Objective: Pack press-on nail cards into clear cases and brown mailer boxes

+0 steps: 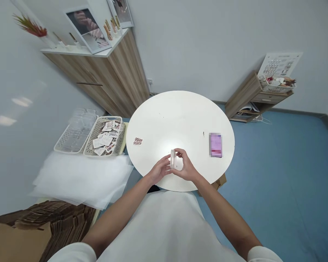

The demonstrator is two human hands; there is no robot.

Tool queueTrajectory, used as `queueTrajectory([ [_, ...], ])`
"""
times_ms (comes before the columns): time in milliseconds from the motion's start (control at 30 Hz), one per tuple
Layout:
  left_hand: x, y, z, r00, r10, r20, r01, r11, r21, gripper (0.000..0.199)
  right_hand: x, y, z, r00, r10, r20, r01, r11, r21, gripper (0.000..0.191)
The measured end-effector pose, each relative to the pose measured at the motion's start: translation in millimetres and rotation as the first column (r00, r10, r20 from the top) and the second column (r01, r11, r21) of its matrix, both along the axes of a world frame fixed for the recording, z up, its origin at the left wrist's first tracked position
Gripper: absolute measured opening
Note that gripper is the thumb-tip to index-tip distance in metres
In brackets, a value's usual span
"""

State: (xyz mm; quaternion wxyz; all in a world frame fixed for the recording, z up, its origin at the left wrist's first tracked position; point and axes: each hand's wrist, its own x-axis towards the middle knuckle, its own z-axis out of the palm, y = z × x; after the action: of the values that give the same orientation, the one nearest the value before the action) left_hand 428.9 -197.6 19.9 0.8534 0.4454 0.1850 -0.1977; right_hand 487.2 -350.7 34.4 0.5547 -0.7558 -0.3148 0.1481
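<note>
A small clear, flat case (172, 159) stands on edge between my two hands, above the front part of the round white table (180, 112). My right hand (185, 167) grips it from the right, thumb at the lower end and fingers at the upper end. From the left, my left hand (160, 170) has its fingertips against the case's side. A small sheet of reddish-brown nail-shaped pieces (138, 141) lies at the table's left. Toward the right edge rests a pink-purple packet (215, 145), its surface pixelated.
Left of the table are a basket of printed cards (121, 136), a basket of clear cases (68, 149), white sheets (82, 178) and stacked cardboard (68, 225). A wooden cabinet (125, 65) stands behind left, a small shelf unit (244, 91) behind right.
</note>
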Motion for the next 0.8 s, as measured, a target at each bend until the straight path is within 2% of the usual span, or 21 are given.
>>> queueTrajectory([
  [100,4,-8,-2.7,1.000,-0.011,-0.005,0.011,1.000,-0.023,0.045,2,-11,-11.9,0.989,0.000,-0.150,0.017,0.993,0.116,0.076],
  [233,9,-10,-8.0,0.999,0.039,-0.034,-0.037,0.997,0.061,0.045,5,-27,-24.7,0.964,0.021,-0.265,0.028,0.983,0.180,0.074],
  [467,16,-8,-7.1,0.997,0.008,0.075,-0.025,0.972,0.232,0.047,13,-48,-27.5,0.975,-0.010,-0.223,0.016,1.000,0.023,0.073],
  [667,23,-5,-8.7,0.988,-0.039,0.149,-0.011,0.947,0.321,0.042,14,-54,-28.3,0.986,-0.026,-0.162,0.017,0.998,-0.057,0.083],
  [800,26,-5,-11.4,0.984,-0.082,0.158,0.024,0.940,0.340,0.041,14,-56,-26.8,0.993,0.024,-0.112,-0.033,0.996,-0.078,0.073],
])
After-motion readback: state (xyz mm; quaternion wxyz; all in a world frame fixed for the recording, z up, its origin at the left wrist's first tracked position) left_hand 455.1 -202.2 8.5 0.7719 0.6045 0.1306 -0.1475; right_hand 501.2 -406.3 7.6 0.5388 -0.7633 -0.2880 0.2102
